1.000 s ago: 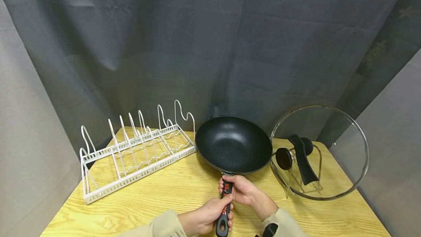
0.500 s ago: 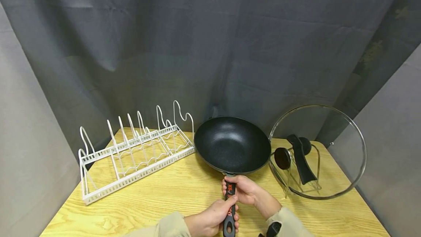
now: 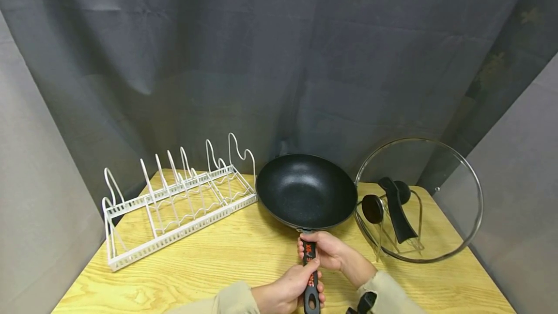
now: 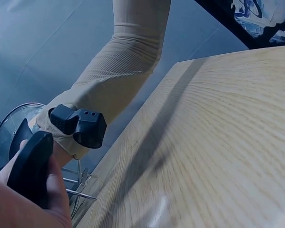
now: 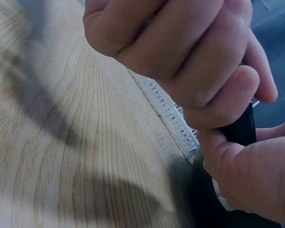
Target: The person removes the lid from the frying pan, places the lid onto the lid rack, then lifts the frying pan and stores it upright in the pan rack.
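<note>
Black wok [image 3: 307, 190] is held by its handle [image 3: 309, 250] at centre of table, b/w white wire rack [image 3: 183, 230] on the L and glass lid [image 3: 436, 202] on the R. Long axis is run roughly front-to-back: handle is pointed twd the person, its holed end slightly to the R, bowl at the far end nr the curtain [image 3: 279, 62]. Hollow of bowl is faced up; whether its base is touching the table can't be told.

Handle is gripped by both hands. Nr the bowl it is wrapped by the fingers of the right hand [image 3: 329, 252], thumb laid on top; further down, nr the holed end, it is clasped by the left hand [image 3: 289, 287], thumb along top, fingers curled beneath. No gap is left by either grip. Red lettering is partly covered.

Table [image 3: 218, 275] is light wood w/ wavy grain, narrowed twd the back. Lid is stood up on edge w/ a small wire stand [image 3: 380, 236]. Room: dark grey curtain is hung behind, paler grey panels [image 3: 39, 159] are set either side. Beige sleeves [image 3: 237, 298] are worn, w/ black device [image 3: 367, 300] strapped at R wrist.
</note>
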